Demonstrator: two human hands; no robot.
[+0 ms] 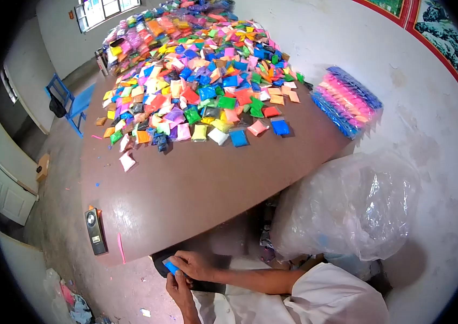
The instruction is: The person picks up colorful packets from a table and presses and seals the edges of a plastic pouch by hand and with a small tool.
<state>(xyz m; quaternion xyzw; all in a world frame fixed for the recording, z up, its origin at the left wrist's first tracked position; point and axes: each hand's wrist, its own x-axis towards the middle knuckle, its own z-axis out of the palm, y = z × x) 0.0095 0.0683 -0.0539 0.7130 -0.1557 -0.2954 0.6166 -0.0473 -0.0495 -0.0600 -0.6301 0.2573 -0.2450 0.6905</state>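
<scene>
At the near edge of the table, low in the view, my two hands are close together over my lap. A small bright blue packet (171,267) is pinched between them. My right hand (195,264) has its fingers closed on the packet from above, with the forearm reaching in from the right. Below it, my left hand (179,290) is closed at the packet's lower side. The fingers partly hide the packet. Something black (161,260) lies under the hands.
A big heap of small coloured packets (202,92) covers the far part of the brown table (186,183). A black device (95,232) and a pink strip (121,249) lie near its left corner. Clear plastic bag (347,208) and wrapped bundles (347,102) are at right; blue chair (70,102) at left.
</scene>
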